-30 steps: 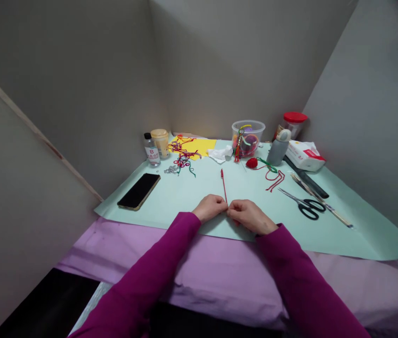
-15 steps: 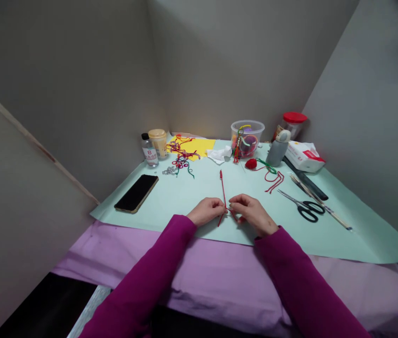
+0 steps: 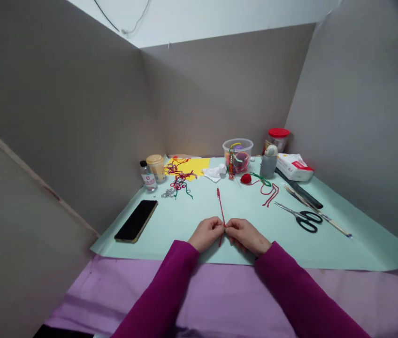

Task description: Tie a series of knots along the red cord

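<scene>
Down on the mint-green paper (image 3: 283, 249), my left hand (image 3: 206, 234) and right hand (image 3: 246, 235) meet, their fingers (image 3: 221, 226) pinched narrow on a red cord (image 3: 219, 206). Most of the cord runs forward from my fingertips over the paper, and a short tail drops toward me. Black-handled scissors (image 3: 306, 221) lie off right, a phone (image 3: 135, 220) left.

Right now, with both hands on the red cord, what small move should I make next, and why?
I'd probably firm up the pinch on the red cord before anything else. Your left hand and right hand meet on it, its long end lies loose on the mint paper, and a short tail sticks out toward you, so it might slip if released.
</scene>
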Available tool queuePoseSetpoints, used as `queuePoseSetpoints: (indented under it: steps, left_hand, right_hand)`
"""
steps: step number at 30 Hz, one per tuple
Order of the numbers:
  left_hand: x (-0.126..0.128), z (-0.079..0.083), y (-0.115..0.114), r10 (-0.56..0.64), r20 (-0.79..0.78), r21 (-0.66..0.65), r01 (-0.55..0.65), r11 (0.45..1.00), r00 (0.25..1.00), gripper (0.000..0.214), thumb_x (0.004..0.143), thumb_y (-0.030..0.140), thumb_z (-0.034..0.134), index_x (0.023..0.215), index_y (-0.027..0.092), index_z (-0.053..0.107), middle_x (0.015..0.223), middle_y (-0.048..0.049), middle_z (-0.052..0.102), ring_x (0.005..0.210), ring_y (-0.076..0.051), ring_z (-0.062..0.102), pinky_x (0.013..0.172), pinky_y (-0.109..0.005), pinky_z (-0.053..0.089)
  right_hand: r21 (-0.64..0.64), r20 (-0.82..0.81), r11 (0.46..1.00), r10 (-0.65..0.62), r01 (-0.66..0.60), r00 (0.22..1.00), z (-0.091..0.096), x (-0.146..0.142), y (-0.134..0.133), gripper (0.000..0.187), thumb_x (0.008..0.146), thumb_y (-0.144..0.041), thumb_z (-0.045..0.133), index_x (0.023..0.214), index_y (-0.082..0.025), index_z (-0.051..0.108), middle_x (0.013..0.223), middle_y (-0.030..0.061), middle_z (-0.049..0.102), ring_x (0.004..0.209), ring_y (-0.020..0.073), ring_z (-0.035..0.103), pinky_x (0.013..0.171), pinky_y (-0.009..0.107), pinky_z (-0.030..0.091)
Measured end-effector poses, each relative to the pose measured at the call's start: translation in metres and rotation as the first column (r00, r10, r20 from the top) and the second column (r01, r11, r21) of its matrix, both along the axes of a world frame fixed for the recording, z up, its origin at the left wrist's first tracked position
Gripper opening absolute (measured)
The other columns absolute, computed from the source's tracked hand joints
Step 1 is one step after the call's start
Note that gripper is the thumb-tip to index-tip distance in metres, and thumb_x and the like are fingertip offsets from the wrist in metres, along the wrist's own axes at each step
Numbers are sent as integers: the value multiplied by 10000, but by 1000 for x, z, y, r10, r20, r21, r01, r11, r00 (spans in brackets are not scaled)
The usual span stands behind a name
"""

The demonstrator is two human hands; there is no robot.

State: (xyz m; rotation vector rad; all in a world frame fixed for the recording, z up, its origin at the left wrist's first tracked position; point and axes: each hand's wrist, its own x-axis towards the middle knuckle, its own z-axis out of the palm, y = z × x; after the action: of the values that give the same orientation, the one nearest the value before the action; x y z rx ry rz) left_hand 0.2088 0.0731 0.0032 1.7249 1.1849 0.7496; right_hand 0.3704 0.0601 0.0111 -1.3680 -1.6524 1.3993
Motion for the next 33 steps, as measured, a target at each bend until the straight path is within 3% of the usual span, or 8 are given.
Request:
queuePoseSetpoints:
  steps: [5,12,21,27,33]
  left_hand:
    - [0,1,0,-5,-9,9,5,1000,1000,148,739,284,466,665,156,471,581,47,411,545,-80,389,514,-192,313]
    - [4,1,-4,62,-87,71,-55,996,994,101,713,235,456,658,156,488,554,56,390,529,-73,357,504,-193,286]
    - [3,4,-7,52,-89,62,-46,997,995,114,720,226,452,683,148,526,561,52,395,531,-75,354,505,-192,287]
    - [4,6,-11,43,-145,106,-28,994,988,113,714,212,467,688,150,558,582,42,444,571,-87,394,529,-189,309]
    - [7,8,-17,67,-227,213,-18,977,971,144,745,217,443,693,162,566,553,46,454,549,-90,412,535,-197,309]
  right_hand:
    - [6,4,1000,27,-27,1000,3,0,1,62,745,-239,461,710,-194,485,494,-71,501,309,54,360,284,166,241]
    - [27,23,999,32,-33,999,-7,2,2,98,754,-259,463,680,-197,472,493,-66,508,304,56,373,278,170,239]
    - [-31,38,999,30,-29,999,-4,4,0,79,762,-282,458,738,-208,467,515,-60,514,326,77,395,293,188,254]
    - [130,78,991,5,-15,997,-10,8,4,143,734,-287,494,632,-188,472,488,-60,437,449,83,360,416,205,260]
    - [54,40,998,16,-18,999,-1,7,1,198,740,-317,476,599,-196,410,513,-70,346,478,83,282,429,217,209]
